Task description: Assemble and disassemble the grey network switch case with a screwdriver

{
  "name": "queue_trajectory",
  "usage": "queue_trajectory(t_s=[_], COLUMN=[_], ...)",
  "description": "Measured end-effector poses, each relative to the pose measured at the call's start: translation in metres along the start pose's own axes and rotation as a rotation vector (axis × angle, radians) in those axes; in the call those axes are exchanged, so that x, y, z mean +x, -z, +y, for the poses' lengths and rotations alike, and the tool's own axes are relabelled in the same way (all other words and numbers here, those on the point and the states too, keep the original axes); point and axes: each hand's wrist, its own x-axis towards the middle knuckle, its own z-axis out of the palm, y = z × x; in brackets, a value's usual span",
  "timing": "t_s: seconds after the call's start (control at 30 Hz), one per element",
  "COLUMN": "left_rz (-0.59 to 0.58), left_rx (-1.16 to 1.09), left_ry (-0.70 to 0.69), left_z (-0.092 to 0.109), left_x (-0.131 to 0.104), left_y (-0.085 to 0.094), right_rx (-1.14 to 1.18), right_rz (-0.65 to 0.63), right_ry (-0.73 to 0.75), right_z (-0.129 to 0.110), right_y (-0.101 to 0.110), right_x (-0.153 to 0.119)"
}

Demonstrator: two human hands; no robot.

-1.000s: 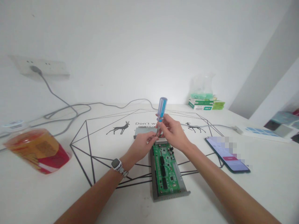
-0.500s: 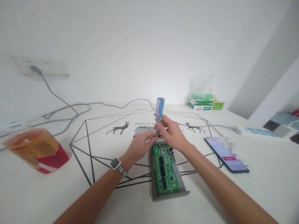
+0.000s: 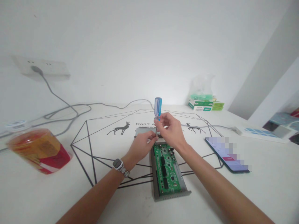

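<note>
A screwdriver with a clear blue handle stands upright over the far end of a green circuit board. My right hand is closed around the lower part of that handle, thumb and fingers pinching it. Low on the metal shaft, the fingertips of my left hand are pinched together against it; whether a screw is between them is hidden. The board lies in a long grey metal housing, which points away from me on the table. The screwdriver's tip is hidden by my fingers.
On the left stands a red and yellow plastic cup. To the right lie a phone and a white power strip. A grey cable runs along the back. Small boxes and a plastic bag sit back right.
The screwdriver handle has shifted slightly left and stands more upright. My right hand has turned a little around it, its fingers higher. My left hand stays near the shaft.
</note>
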Motion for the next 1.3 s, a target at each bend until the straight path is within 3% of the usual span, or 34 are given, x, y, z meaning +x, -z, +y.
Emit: queue_trajectory(t_s=[0.43, 0.6, 0.77, 1.0, 1.3], left_rz=[-0.036, -0.030, -0.029, -0.015, -0.012], left_rx=[0.009, 0.018, 0.062, 0.079, 0.075], left_ry=[-0.065, -0.055, -0.050, -0.058, -0.053], left_z=[-0.003, -0.001, 0.000, -0.001, -0.001], left_x=[-0.001, -0.001, -0.001, -0.001, -0.001], left_y=[-0.004, -0.004, -0.005, -0.007, -0.007], right_rx=[0.223, 0.240, 0.076, -0.144, -0.063], right_rz=[-0.187, -0.035, 0.140, 0.117, 0.164], right_ry=[0.004, -0.080, -0.027, 0.025, -0.001], right_z=[0.012, 0.011, 0.009, 0.008, 0.004], right_y=[0.001, -0.003, -0.011, -0.008, -0.010], right_x=[0.001, -0.001, -0.007, -0.008, -0.007])
